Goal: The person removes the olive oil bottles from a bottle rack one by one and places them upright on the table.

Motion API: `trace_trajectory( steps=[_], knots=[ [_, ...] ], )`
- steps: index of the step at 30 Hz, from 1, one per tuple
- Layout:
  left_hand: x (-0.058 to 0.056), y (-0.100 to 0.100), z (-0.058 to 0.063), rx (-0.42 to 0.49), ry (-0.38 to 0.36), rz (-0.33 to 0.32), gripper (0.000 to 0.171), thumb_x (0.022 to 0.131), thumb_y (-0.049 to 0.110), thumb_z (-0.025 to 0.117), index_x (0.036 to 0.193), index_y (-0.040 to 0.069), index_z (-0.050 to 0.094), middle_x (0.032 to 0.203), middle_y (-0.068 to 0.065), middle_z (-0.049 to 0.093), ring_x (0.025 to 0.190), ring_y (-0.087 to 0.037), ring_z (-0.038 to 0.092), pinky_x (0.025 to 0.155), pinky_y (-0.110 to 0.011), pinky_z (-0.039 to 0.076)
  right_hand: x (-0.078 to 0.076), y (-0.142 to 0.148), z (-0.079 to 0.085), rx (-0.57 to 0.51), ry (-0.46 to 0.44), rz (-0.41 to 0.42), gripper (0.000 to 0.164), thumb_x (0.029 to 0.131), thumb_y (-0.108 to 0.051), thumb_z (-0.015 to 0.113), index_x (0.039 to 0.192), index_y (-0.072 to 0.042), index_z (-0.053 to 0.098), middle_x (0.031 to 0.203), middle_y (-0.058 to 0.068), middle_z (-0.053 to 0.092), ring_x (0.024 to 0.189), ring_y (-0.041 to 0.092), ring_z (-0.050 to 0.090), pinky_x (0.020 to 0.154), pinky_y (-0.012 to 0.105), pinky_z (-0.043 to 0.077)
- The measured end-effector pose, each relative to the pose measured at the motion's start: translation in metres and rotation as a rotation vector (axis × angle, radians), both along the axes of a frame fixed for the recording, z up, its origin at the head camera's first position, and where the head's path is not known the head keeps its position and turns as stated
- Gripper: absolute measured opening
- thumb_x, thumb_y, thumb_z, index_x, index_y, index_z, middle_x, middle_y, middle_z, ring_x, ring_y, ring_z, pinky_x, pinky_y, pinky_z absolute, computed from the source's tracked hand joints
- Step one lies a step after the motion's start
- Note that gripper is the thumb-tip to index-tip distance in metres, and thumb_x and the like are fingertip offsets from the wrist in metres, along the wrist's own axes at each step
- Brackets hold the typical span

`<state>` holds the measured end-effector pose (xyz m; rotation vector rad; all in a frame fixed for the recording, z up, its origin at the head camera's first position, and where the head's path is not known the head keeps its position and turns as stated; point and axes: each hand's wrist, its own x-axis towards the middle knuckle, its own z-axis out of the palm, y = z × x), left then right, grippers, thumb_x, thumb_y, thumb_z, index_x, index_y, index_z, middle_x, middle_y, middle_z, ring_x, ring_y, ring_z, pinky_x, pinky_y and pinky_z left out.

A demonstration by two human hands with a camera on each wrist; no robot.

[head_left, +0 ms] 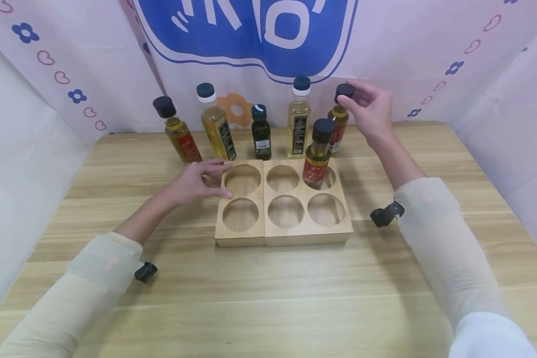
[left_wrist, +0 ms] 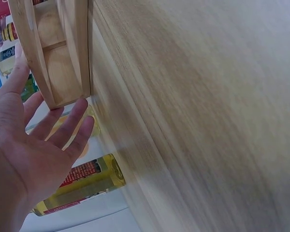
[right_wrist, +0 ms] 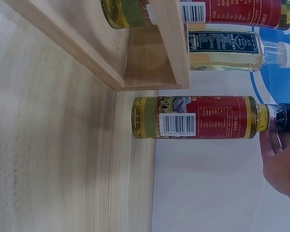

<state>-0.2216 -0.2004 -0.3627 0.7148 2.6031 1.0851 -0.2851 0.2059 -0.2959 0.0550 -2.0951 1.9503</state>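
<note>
My right hand [head_left: 373, 117] pinches the black cap of a red-labelled oil bottle [head_left: 338, 130] behind the rack's right end. In the right wrist view this oil bottle [right_wrist: 208, 117] is upright beside the rack; whether its base touches the table I cannot tell. Fingers spread, my left hand [head_left: 192, 183] touches the left end of the wooden rack [head_left: 306, 239], which has round holes and a seam between a narrower and a wider part. A second red-labelled oil bottle [head_left: 315, 166] stands in the back right hole. The other holes hold nothing.
Along the back stand another red-labelled bottle [head_left: 182, 136], a tall clear bottle of yellow oil [head_left: 218, 130], a small dark green bottle [head_left: 261, 136] and a second tall clear bottle [head_left: 299, 129]. A printed cloth [head_left: 398, 59] hangs behind the wooden table [head_left: 259, 303].
</note>
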Motion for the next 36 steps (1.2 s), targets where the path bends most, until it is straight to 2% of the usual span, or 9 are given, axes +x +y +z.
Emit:
trace_trajectory(
  steps=[6, 10, 17, 22, 36],
  knots=[
    [0.0, 0.0, 0.001, 0.008, 0.001, -0.003, 0.071, 0.085, 0.021, 0.089, 0.146, 0.003, 0.057, 0.16, -0.029, 0.039, 0.116, -0.039, 0.068, 0.097, -0.05, 0.059, 0.006, 0.001, 0.004, 0.03, -0.047, 0.031, 0.054, 0.093, 0.0, 0.076, 0.144, -0.002, 0.059, 0.145, 0.018, 0.06, 0.13, 0.025, 0.063, 0.11, 0.026, 0.049],
    [0.001, 0.001, 0.002, 0.009, -0.009, 0.001, 0.07, 0.085, 0.019, 0.088, 0.146, 0.003, 0.057, 0.16, -0.029, 0.038, 0.117, -0.039, 0.068, 0.098, -0.05, 0.059, 0.009, 0.0, 0.005, 0.026, -0.04, 0.058, 0.063, 0.092, 0.002, 0.076, 0.149, -0.003, 0.051, 0.15, 0.02, 0.053, 0.135, 0.026, 0.059, 0.11, 0.025, 0.048],
    [0.003, 0.001, 0.004, 0.007, -0.03, 0.005, 0.069, 0.087, 0.018, 0.087, 0.147, 0.003, 0.056, 0.161, -0.028, 0.036, 0.118, -0.04, 0.067, 0.1, -0.05, 0.058, 0.015, 0.005, 0.006, -0.015, 0.001, 0.09, 0.07, 0.092, 0.004, 0.075, 0.154, -0.001, 0.043, 0.155, 0.015, 0.05, 0.142, 0.023, 0.052, 0.114, 0.023, 0.044],
    [0.003, 0.001, 0.004, 0.007, -0.024, 0.007, 0.069, 0.086, 0.017, 0.087, 0.147, 0.003, 0.057, 0.16, -0.029, 0.037, 0.118, -0.04, 0.068, 0.1, -0.05, 0.058, 0.021, 0.009, 0.012, 0.032, 0.054, 0.078, 0.07, 0.092, 0.003, 0.075, 0.154, -0.002, 0.044, 0.155, 0.013, 0.051, 0.142, 0.021, 0.051, 0.117, 0.029, 0.042],
    [0.004, 0.0, 0.004, 0.016, -0.035, 0.005, 0.069, 0.087, 0.018, 0.086, 0.147, 0.002, 0.056, 0.161, -0.028, 0.036, 0.119, -0.04, 0.067, 0.101, -0.05, 0.057, 0.04, 0.006, 0.025, -0.01, 0.172, 0.097, 0.059, 0.089, 0.008, 0.076, 0.144, 0.002, 0.055, 0.148, 0.016, 0.058, 0.137, 0.022, 0.057, 0.117, 0.035, 0.044]
  ],
)
